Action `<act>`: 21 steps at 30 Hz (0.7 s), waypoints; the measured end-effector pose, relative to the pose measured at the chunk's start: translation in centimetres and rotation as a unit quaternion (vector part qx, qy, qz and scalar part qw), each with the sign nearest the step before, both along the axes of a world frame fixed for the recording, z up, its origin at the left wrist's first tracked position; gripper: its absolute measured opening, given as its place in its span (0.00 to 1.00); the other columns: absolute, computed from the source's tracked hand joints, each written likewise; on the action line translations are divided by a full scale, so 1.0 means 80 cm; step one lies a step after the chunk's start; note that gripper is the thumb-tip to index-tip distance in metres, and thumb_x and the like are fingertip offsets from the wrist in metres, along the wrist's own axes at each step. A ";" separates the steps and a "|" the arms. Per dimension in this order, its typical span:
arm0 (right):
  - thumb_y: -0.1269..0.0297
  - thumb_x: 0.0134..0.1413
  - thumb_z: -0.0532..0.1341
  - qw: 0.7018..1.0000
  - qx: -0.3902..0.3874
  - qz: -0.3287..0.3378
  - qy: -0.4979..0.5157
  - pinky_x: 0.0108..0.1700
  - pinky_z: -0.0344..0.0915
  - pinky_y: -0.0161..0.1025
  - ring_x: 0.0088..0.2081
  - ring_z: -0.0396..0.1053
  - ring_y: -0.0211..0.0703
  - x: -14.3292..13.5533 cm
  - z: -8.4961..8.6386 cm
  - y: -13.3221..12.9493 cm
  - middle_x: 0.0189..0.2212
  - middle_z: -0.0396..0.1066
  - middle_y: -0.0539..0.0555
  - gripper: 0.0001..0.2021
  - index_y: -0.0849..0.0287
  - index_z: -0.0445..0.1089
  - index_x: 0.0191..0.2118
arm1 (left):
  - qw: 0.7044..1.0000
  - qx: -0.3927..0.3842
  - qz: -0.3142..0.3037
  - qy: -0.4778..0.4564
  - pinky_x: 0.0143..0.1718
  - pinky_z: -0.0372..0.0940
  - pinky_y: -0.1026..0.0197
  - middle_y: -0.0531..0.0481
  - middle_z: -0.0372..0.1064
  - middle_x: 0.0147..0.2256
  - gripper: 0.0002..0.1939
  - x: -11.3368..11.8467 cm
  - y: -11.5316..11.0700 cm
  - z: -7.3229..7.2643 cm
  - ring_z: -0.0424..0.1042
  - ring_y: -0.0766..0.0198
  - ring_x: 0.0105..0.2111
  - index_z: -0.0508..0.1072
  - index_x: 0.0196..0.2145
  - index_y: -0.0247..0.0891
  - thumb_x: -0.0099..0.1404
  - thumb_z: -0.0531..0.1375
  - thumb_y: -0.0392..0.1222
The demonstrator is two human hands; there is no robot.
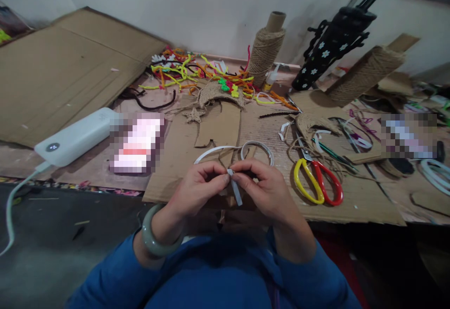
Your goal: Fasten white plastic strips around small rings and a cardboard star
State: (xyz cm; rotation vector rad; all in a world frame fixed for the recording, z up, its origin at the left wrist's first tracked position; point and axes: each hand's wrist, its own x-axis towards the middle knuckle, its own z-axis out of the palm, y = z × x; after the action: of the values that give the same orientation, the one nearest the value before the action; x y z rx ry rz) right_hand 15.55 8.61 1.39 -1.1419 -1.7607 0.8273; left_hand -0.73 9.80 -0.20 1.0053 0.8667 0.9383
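Note:
My left hand and my right hand meet at the front edge of the cardboard sheet. Both are closed in a pinch, thumbs and fingertips together, on a narrow white tape strip. Its short end hangs down between the thumbs. Just beyond the fingers lies a small roll of white tape, with a loose length curving off to the left. A cut cardboard piece and a twine-wrapped crescent with a twine star lie farther back.
Scissors with yellow and red handles lie right of my hands. A phone and white power bank are at left. Behind stand two twine spools, tangled pipe cleaners and a black flowered holder.

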 end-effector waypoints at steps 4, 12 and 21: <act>0.70 0.54 0.61 1.000 -0.003 -0.020 0.020 0.35 0.69 0.34 0.32 0.73 0.38 0.002 0.003 0.001 0.30 0.76 0.49 0.04 0.56 0.73 0.35 | 0.999 0.017 -0.022 0.022 0.23 0.56 0.68 0.55 0.66 0.21 0.07 0.000 -0.001 0.004 0.61 0.71 0.21 0.74 0.24 0.35 0.55 0.64 0.41; 0.68 0.60 0.56 0.998 0.044 -0.028 -0.027 0.37 0.68 0.37 0.35 0.71 0.39 0.000 0.000 0.005 0.32 0.74 0.50 0.08 0.55 0.72 0.38 | 0.997 0.025 -0.066 0.032 0.28 0.63 0.66 0.51 0.72 0.25 0.06 0.000 -0.003 0.005 0.68 0.67 0.25 0.77 0.27 0.35 0.56 0.63 0.41; 0.69 0.57 0.60 0.936 0.258 -0.151 -0.186 0.38 0.67 0.41 0.34 0.69 0.43 -0.007 0.001 -0.005 0.30 0.73 0.52 0.03 0.56 0.70 0.37 | 0.998 0.066 -0.012 -0.011 0.39 0.65 0.65 0.51 0.77 0.34 0.11 0.003 0.000 -0.014 0.72 0.65 0.34 0.79 0.41 0.40 0.63 0.59 0.41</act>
State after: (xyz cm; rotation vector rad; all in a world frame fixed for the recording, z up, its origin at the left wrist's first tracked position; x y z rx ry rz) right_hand 14.97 8.20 1.48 -1.2065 -1.8802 -0.0531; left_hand -0.49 9.84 -1.36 1.1150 0.7802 0.9941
